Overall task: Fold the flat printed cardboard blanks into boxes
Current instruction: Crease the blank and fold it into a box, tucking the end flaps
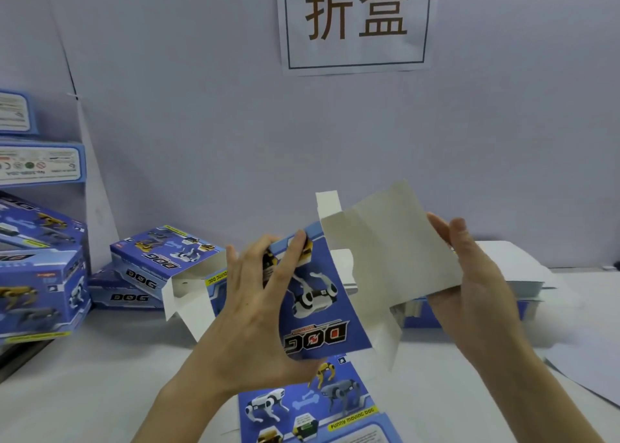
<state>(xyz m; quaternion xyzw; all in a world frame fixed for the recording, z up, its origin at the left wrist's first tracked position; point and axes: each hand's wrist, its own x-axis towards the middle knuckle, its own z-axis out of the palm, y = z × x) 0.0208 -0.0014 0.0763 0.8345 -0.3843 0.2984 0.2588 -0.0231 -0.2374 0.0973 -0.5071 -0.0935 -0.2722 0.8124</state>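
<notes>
Blank (322,308) sits pinched in left hand (248,315), grey flap (385,251) clasped in right hand (476,275).

centre of the frame: a partly folded blue printed cardboard blank (322,295) hides the thumb side of the left hand (248,311). its grey inner flap meets the right hand (469,275), and which fingers lie behind it cannot be told. both forearms run off the bottom edge. behind the right hand and the flap, a stack of flat white-faced cardboard sheets (530,268) is mostly covered. bottom centre: a flat blue printed cardboard blank (318,409) is cut by the lower edge, its small print unreadable. left edge: folded blue printed cardboard boxes (40,285) are cropped, and the white label panel (40,164) on an upper one is too blurred to read. top: a white paper sign with brown characters (355,23) is clipped by the frame.
</notes>
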